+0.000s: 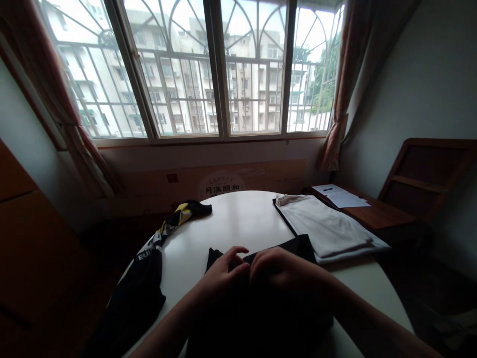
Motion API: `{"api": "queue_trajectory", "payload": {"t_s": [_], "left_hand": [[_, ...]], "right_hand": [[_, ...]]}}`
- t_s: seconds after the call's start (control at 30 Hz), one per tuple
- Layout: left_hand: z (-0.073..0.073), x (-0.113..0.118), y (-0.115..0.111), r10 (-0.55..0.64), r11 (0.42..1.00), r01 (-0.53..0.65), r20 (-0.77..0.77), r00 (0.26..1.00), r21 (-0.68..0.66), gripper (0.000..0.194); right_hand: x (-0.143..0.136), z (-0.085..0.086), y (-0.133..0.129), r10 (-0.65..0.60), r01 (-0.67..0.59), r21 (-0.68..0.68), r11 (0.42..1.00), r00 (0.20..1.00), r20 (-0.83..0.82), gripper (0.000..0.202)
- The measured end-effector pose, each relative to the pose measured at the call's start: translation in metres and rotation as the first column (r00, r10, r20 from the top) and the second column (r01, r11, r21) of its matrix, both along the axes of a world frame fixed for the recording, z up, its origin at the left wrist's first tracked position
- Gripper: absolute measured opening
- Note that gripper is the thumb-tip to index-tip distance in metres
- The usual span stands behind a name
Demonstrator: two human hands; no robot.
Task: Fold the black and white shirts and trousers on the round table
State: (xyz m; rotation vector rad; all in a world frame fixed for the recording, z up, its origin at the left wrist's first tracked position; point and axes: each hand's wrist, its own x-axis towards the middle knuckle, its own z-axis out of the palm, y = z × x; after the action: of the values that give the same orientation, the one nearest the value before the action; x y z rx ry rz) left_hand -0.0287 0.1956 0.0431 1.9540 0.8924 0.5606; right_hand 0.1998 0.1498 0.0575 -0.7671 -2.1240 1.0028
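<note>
- The left hand lies on a dark garment at the near edge of the round white desk, fingers curled and pinching a fold of the cloth.
- The right hand touches the left, knuckles up, closed on the same fold — both seem to hold the fabric flat and lined up.
- A black and yellow garment trails off the desk's left side, apparently set aside.
- Folded white cloth sits stacked at the right, clear of the hands.
- Papers rest on a wooden side table at far right.
</note>
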Motion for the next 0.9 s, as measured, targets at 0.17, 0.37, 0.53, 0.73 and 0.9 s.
{"api": "queue_trajectory", "payload": {"t_s": [0.17, 0.37, 0.53, 0.73, 0.9], "left_hand": [[0.004, 0.004, -0.010, 0.000, 0.989, 0.036, -0.245, 0.969, 0.143, 0.059], [0.008, 0.002, -0.010, 0.130, 0.978, -0.059, -0.363, 0.923, 0.201, 0.042], [0.014, -0.018, -0.009, 0.120, 0.984, -0.040, -0.475, 0.872, 0.174, 0.051], [0.023, -0.031, -0.003, 0.188, 0.970, -0.089, -0.469, 0.863, 0.225, 0.035], [0.034, -0.034, 0.018, 0.499, 0.829, -0.432, -0.121, 0.858, 0.355, 0.021]], "right_hand": [[0.065, -0.009, 0.027, -0.443, 0.411, 0.168, 0.896, 0.858, 0.260, 0.062], [0.093, -0.007, 0.022, -0.276, 0.321, 0.023, 0.947, 0.771, 0.573, 0.081], [0.074, -0.010, 0.029, -0.450, 0.456, 0.146, 0.878, 0.681, 0.578, 0.048], [0.072, 0.001, 0.036, -0.761, 0.721, 0.255, 0.644, 0.570, 0.310, 0.035], [0.075, 0.014, 0.027, -0.855, 0.829, 0.215, 0.516, 0.512, 0.080, 0.026]]}}
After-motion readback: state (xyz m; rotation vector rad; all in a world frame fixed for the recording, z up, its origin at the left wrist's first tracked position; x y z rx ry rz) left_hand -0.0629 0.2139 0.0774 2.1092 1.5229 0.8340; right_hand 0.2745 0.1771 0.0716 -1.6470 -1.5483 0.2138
